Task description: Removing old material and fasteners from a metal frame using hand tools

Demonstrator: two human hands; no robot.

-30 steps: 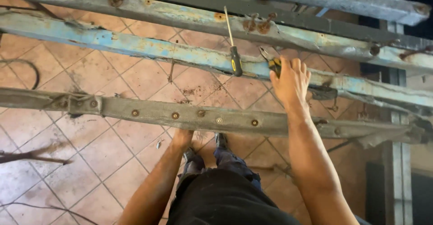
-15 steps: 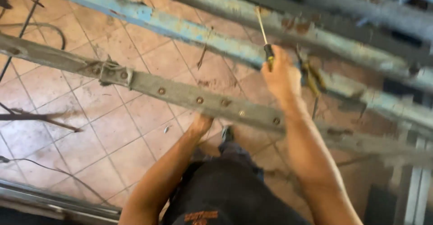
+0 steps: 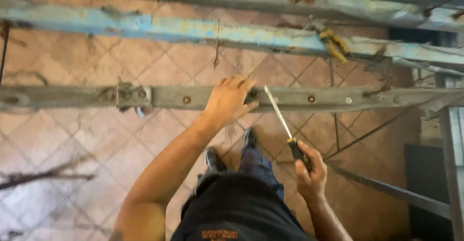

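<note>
Left hand: the left hand [image 3: 229, 98] is laid on the grey metal bar [image 3: 193, 97] near the middle of the frame; the fingers are curled over the bar's upper edge and clasp it.
Right hand: the right hand [image 3: 310, 173] is seen in the lower right of the middle, below the bar and apart from it; the fingers are clenched around the handle of a screwdriver [image 3: 285, 129].
Screwdriver: a black and yellow handle is gripped in the fist, and the bright shaft is slanted up and to the left; its tip is seen at the lower edge of the grey bar, just right of the left hand's fingertips. Whether the tip touches the bar cannot be told.
Grey bar: it is run across the whole frame at mid height, worn and dotted with rusty bolt heads; a bolted plate [image 3: 128, 96] is fixed on it towards the left.
Blue beam: a beam with peeling blue paint and rust [image 3: 159, 28] is stretched across the upper part of the frame, above the grey bar.
Pliers: a pair with yellow handles [image 3: 333, 43] is rested on the blue beam in the upper right.
Floor: reddish tiles [image 3: 72, 139] are seen below the bars, with the person's shoes [image 3: 215, 160] at lower centre.
</note>
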